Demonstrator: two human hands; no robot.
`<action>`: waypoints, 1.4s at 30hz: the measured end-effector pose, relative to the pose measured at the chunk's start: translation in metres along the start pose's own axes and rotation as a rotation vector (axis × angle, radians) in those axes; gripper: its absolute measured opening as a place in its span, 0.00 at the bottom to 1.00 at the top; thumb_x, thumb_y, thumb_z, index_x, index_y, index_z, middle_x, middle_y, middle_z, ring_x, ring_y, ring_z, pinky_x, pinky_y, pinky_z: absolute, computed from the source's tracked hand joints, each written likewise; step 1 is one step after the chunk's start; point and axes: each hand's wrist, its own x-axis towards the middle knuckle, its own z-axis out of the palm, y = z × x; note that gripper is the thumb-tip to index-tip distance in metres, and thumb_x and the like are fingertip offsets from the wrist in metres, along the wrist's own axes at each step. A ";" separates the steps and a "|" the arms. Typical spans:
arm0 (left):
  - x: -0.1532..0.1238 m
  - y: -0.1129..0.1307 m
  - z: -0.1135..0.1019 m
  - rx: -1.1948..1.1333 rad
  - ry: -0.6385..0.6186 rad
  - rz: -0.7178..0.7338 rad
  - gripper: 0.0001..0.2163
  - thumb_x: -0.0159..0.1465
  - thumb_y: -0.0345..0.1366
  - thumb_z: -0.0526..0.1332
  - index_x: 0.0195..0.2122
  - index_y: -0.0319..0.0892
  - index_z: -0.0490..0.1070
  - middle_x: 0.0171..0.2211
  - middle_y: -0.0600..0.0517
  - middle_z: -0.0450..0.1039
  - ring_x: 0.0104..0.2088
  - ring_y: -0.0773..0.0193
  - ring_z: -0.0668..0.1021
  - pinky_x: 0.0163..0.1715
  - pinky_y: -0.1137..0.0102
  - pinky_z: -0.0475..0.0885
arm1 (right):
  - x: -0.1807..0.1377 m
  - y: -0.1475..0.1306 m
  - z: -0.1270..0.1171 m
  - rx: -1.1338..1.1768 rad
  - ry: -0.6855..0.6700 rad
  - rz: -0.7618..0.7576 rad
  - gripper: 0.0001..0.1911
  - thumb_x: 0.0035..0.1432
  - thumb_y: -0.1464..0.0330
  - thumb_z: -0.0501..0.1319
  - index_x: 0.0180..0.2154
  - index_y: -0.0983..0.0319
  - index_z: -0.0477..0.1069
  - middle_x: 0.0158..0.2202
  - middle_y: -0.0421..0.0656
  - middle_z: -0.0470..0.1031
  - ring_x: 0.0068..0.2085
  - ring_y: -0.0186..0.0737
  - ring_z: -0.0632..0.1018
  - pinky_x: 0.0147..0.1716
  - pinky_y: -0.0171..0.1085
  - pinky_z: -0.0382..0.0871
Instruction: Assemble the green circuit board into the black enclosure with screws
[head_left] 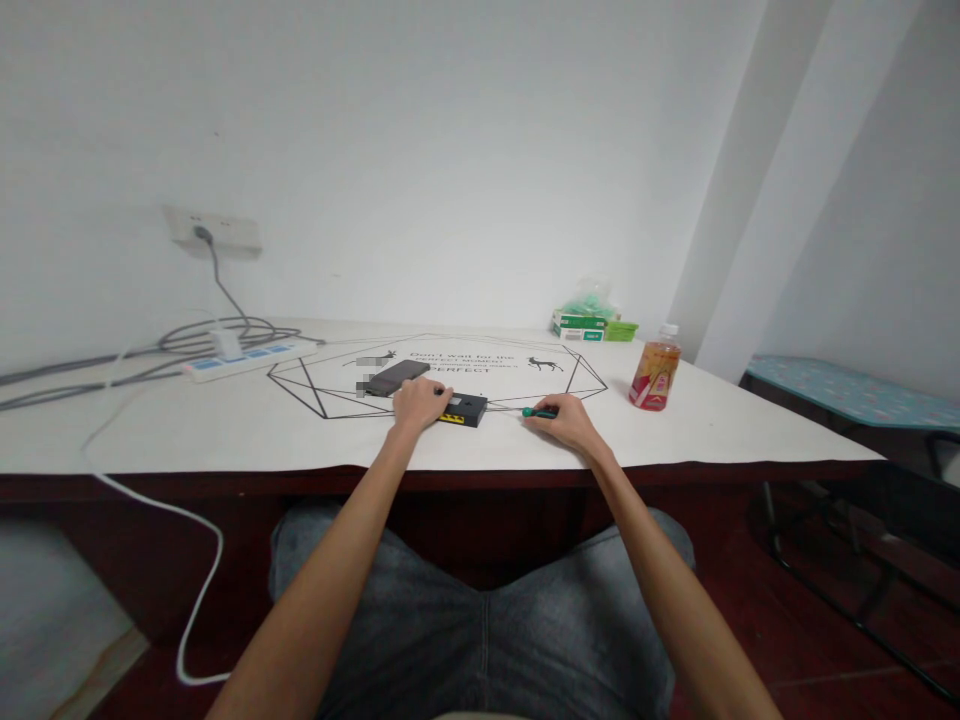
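A small black router (469, 408) with a row of yellow ports along its near side lies flat on the white table. My left hand (420, 403) is closed over its left end and hides that part. In my right hand (568, 424) is a screwdriver (538, 412) with a green and black handle, gripped low over the table. Its thin shaft points left, and the tip is at or close to the router's right edge; I cannot tell whether they touch. Just behind my left hand lies a dark grey flat rectangular object (397, 376).
A power strip (244, 361) with a white plug and coiled grey cables is at the left. A drink bottle (655, 368) stands at the right. Green and white boxes (579, 326) sit by the wall. The table's front edge (480, 472) runs below my wrists.
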 end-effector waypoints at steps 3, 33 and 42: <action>0.001 -0.001 0.001 -0.002 -0.004 0.004 0.20 0.64 0.52 0.55 0.45 0.50 0.82 0.45 0.43 0.80 0.49 0.45 0.75 0.44 0.57 0.72 | 0.007 -0.004 -0.005 0.101 -0.097 0.063 0.14 0.50 0.59 0.67 0.28 0.64 0.75 0.28 0.42 0.77 0.30 0.36 0.73 0.31 0.34 0.64; -0.002 0.000 -0.004 -0.065 -0.039 0.013 0.20 0.62 0.56 0.58 0.44 0.52 0.82 0.46 0.47 0.81 0.49 0.48 0.77 0.47 0.58 0.69 | -0.006 -0.041 -0.020 -0.587 -0.158 -0.082 0.12 0.61 0.60 0.62 0.36 0.62 0.76 0.40 0.47 0.79 0.39 0.42 0.76 0.31 0.35 0.56; -0.003 0.000 -0.005 -0.078 -0.040 0.006 0.20 0.62 0.55 0.58 0.45 0.52 0.82 0.45 0.47 0.81 0.48 0.49 0.78 0.44 0.62 0.71 | -0.006 -0.039 -0.017 -0.450 -0.141 -0.037 0.21 0.67 0.56 0.53 0.34 0.61 0.78 0.28 0.45 0.78 0.31 0.40 0.75 0.29 0.35 0.54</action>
